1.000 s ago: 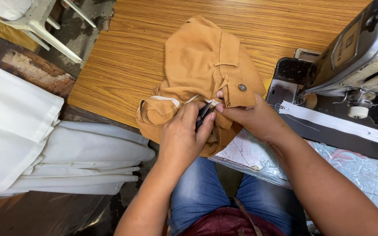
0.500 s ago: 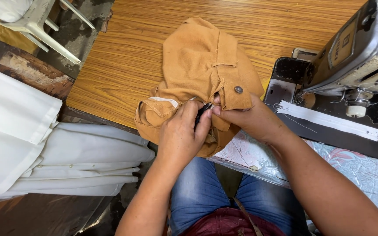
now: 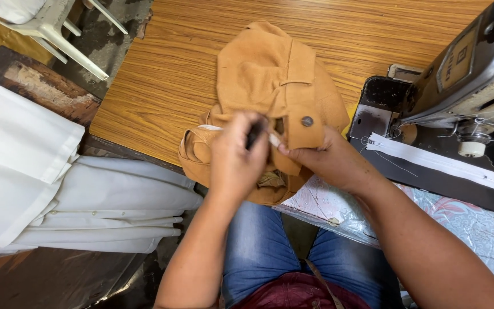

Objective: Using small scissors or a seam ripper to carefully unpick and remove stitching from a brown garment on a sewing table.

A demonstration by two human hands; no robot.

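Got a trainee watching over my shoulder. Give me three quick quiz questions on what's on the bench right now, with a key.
1. True or false: the tan garment has a metal button on its waistband.
2. What lies on the sewing machine bed? A) a white zipper strip B) a red ribbon C) a pair of pliers
3. Which hand holds the small dark tool at the garment?

Key
1. True; the button shows just above the right hand.
2. A; the white zipper strip lies on the dark bed.
3. The left hand; the right hand pinches the cloth beside it. What the tool is cannot be told.
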